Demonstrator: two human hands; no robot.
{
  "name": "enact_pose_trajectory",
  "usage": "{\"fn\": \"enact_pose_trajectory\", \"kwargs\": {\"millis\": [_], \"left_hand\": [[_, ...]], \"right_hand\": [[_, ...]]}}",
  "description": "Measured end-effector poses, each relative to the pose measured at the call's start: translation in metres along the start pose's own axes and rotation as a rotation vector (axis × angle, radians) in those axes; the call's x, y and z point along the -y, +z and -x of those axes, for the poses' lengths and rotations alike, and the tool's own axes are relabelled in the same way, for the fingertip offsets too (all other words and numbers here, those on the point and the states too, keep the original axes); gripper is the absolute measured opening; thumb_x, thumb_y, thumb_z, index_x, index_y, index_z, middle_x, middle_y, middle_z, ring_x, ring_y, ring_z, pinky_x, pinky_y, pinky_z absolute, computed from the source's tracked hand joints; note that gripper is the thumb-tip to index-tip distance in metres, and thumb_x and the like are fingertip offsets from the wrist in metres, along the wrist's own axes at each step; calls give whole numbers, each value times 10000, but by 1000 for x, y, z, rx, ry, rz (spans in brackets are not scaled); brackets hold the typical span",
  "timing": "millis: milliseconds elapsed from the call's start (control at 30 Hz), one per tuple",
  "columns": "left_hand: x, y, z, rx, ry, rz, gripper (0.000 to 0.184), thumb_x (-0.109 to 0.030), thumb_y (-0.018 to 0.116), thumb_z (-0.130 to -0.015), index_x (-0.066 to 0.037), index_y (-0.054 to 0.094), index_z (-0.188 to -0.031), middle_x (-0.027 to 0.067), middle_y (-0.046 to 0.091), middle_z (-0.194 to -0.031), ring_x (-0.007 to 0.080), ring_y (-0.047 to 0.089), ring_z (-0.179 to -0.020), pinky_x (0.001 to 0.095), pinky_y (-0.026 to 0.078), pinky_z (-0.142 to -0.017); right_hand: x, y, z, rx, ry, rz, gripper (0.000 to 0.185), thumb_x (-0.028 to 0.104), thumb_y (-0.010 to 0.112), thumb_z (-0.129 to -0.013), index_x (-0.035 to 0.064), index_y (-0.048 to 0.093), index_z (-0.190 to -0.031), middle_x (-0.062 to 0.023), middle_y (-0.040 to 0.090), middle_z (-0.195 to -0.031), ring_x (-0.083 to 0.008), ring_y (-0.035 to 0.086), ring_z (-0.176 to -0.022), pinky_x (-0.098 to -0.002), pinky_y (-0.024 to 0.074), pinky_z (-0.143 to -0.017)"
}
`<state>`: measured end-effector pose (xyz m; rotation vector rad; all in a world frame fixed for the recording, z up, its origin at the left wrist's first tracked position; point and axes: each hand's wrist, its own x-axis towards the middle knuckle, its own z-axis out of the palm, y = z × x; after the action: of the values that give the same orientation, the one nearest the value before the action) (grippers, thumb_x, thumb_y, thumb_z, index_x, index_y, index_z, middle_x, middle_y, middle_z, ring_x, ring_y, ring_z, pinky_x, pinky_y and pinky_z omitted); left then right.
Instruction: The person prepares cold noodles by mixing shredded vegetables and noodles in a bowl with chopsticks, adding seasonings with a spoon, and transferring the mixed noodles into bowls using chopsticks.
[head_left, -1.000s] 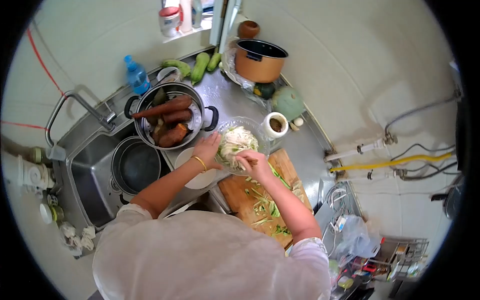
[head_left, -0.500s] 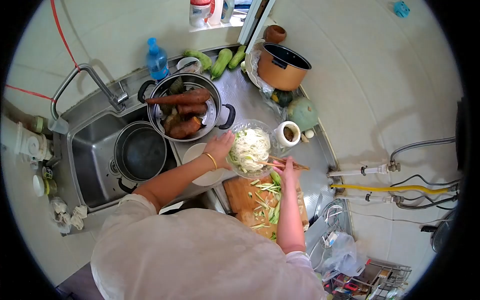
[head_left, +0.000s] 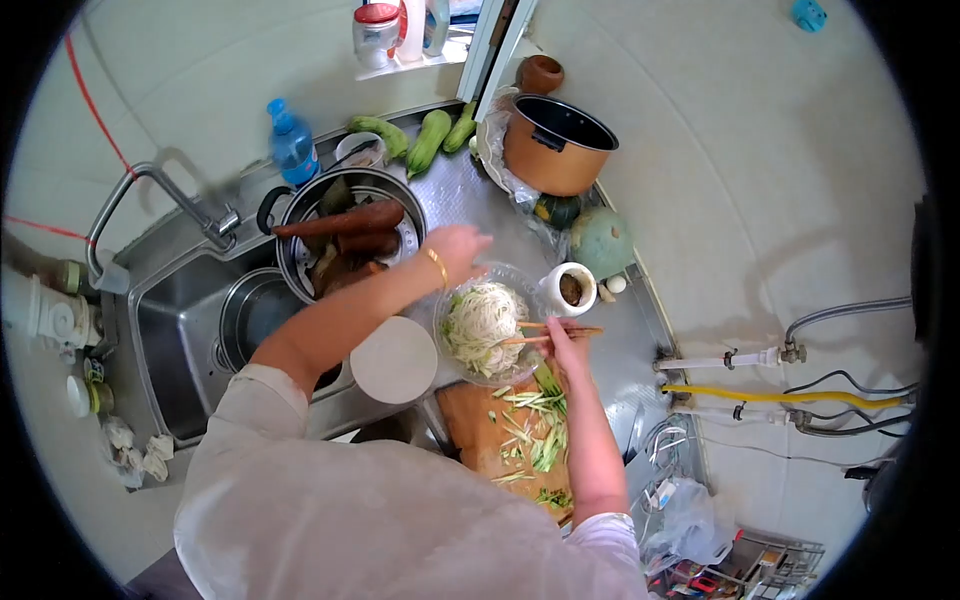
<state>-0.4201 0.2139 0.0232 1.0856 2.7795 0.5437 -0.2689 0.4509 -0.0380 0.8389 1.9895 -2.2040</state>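
Note:
A clear bowl (head_left: pixel 518 281) of pale noodle-like strands (head_left: pixel 486 325) with some green pieces stands on the steel counter. My right hand (head_left: pixel 568 342) grips a pair of wooden chopsticks (head_left: pixel 535 325), their tips in the strands. My left hand (head_left: pixel 456 252), a bracelet on its wrist, hangs above the bowl's far left side, fingers stretched out and holding nothing. Just below the bowl, a wooden cutting board (head_left: pixel 468 418) carries cut green strips (head_left: pixel 545 430). Beside the bowl on the right sits a small white jar (head_left: pixel 556 288) with brown contents.
A steamer pot (head_left: pixel 290 225) of sweet potatoes (head_left: pixel 365 220) stands at the left, beside the sink (head_left: pixel 165 330) and tap. A white round dish (head_left: pixel 393 360) lies left of the bowl. Green gourds (head_left: pixel 430 140), an orange pot (head_left: pixel 550 160) and a pale squash (head_left: pixel 602 242) line the back.
My left hand has let go of the bowl's left rim and moved up and away from it. The right hand keeps the chopsticks in the strands. The view has shifted slightly.

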Motion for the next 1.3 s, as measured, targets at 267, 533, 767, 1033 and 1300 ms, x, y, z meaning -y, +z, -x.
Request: {"fn": "enact_pose_trajectory", "kwargs": {"millis": [267,533,767,1033,1300], "left_hand": [[72,11,-157,-183,200,-514,212,-256,503,-756,-112,619,-859,30,569,-922,199,502,-986,463,296,-915],[54,-6,-172,218,-130,-744,456,-444,352,-857,-127,591,-1081,29,532,-1154,201,406,-1142,532,170,-972],[61,6,-174,87,-122,-711,456,-430,374,-851,-111,577,-1106,64,537,-1144,221,464,-1088,546,135,-990],[69,29,-187,145,-226,-818,313,-210,428,-841,-126,588,-1097,46,553,-1134,246,465,-1093,582,81,-986],[82,36,-192,12,-28,-572,245,-208,501,-788,-119,632,-975,55,610,-988,249,555,-964,501,310,-892]], "right_hand": [[88,19,44,703,503,786,411,443,576,-780,33,609,-763,-62,610,-723,-114,565,-559,-245,446,-527],[193,85,-117,-283,-1212,1134,562,121,723,-613,28,480,-1110,-186,469,-1145,-332,480,-1017,-381,401,-875],[207,102,-210,-319,-796,1537,283,203,717,-598,55,539,-761,-108,595,-803,-320,536,-806,-434,465,-716],[227,54,-141,-359,-830,1166,341,180,774,-544,1,524,-692,-151,555,-682,-330,523,-644,-381,417,-585],[236,-8,-72,-385,-815,1158,329,123,773,-509,27,509,-680,-102,490,-637,-282,455,-658,-368,366,-587]]}}
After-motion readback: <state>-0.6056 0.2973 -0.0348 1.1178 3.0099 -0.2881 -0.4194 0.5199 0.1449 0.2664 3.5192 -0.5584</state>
